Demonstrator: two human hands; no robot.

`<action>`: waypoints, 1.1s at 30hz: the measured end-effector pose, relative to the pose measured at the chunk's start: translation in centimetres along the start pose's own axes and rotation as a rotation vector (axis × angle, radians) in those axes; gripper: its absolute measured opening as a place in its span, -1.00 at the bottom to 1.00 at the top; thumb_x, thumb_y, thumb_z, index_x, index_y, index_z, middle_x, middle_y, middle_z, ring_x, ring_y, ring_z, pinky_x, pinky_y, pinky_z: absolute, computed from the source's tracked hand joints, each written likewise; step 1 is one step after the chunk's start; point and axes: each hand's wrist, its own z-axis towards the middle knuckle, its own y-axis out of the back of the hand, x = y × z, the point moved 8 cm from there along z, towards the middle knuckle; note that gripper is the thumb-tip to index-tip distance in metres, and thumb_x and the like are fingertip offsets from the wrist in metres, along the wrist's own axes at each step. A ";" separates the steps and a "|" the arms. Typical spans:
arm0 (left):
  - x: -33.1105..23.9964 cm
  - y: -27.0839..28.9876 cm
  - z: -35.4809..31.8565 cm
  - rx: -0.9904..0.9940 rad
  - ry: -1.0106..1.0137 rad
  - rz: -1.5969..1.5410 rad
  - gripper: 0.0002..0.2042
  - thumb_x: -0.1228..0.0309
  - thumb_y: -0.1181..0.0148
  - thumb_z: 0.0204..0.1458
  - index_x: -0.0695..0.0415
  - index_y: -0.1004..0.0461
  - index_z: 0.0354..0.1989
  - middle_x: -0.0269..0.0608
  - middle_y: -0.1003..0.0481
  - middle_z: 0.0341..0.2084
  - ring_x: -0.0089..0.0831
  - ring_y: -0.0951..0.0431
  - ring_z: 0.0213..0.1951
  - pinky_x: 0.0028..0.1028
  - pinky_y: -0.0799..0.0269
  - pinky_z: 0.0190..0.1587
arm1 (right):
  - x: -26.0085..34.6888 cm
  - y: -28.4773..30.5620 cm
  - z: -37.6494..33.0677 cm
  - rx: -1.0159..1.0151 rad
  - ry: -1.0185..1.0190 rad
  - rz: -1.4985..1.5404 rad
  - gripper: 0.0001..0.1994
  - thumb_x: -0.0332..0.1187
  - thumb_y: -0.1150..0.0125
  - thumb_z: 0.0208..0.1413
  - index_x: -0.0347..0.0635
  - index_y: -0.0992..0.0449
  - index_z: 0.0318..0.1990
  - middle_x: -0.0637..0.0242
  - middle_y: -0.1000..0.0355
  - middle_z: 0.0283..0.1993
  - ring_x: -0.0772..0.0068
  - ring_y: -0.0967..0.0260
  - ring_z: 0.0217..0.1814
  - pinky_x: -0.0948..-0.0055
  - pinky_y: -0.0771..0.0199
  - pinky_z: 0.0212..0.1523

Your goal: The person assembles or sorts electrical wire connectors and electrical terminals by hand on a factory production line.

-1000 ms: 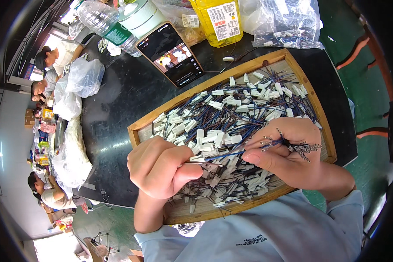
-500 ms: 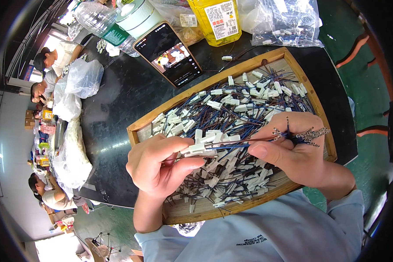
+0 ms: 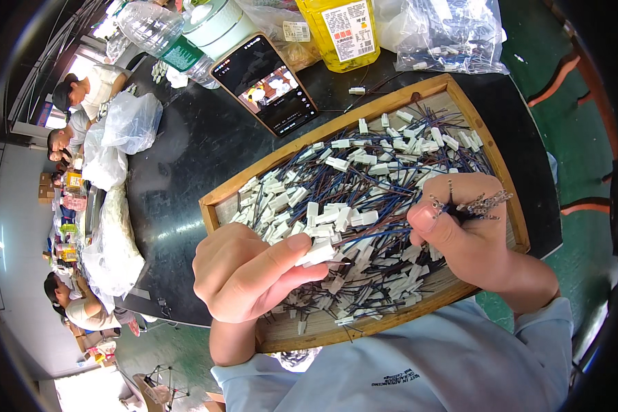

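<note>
1. Two hands over a wooden tray (image 3: 460, 93) heaped with blue-wired white connectors (image 3: 336, 206).
2. Left hand (image 3: 244, 275): closed, thumb and fingers pinching a white connector (image 3: 317, 255) above the tray's near half.
3. Right hand (image 3: 470, 237): closed around a wire bundle (image 3: 470, 204), bare metal ends fanning out past the thumb.
4. Behind the tray, on the black table (image 3: 185, 158): a phone (image 3: 264, 82), a yellow bottle (image 3: 340, 31), clear bags (image 3: 446, 31).

1. Bright, even light is falling across both hands (image 3: 364, 254), leaving only soft shadows beneath them.
2. Glare is streaking the dark counter (image 3: 185, 172) left of the hands.
3. Fisheye distortion is bending edges; corners are vignetting black.
</note>
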 end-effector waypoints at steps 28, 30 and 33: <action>1.0 0.3 -0.2 -0.133 0.081 -0.110 -0.65 0.11 -0.31 -0.17 0.19 -0.52 -0.46 -0.44 -0.32 -0.79 -0.56 -0.24 -0.79 -0.58 -0.03 -0.75 | 0.8 -0.1 0.0 -0.044 0.005 -0.048 -0.84 -0.41 -0.37 -0.10 -0.33 -0.56 -0.46 0.40 -0.40 -0.63 0.78 -0.09 -0.66 0.67 0.02 -0.65; 1.0 0.3 -0.2 -0.120 0.070 -0.110 -0.64 0.09 -0.30 -0.17 0.19 -0.51 -0.46 -0.43 -0.34 -0.79 -0.56 -0.25 -0.79 -0.59 -0.03 -0.75 | 1.4 0.0 0.4 0.047 0.079 -0.121 -0.85 -0.42 -0.36 -0.10 -0.34 -0.55 -0.46 0.38 -0.41 -0.62 0.77 -0.10 -0.66 0.66 0.01 -0.65; 0.9 0.3 -0.2 -0.142 0.068 -0.120 -0.67 0.13 -0.26 -0.06 0.19 -0.50 -0.47 -0.42 -0.34 -0.79 -0.56 -0.25 -0.79 -0.59 -0.03 -0.75 | 1.0 -0.3 0.1 0.120 0.185 -0.158 -0.83 -0.41 -0.30 -0.05 -0.31 -0.48 -0.53 0.37 -0.36 -0.64 0.73 -0.16 -0.65 0.68 -0.05 -0.65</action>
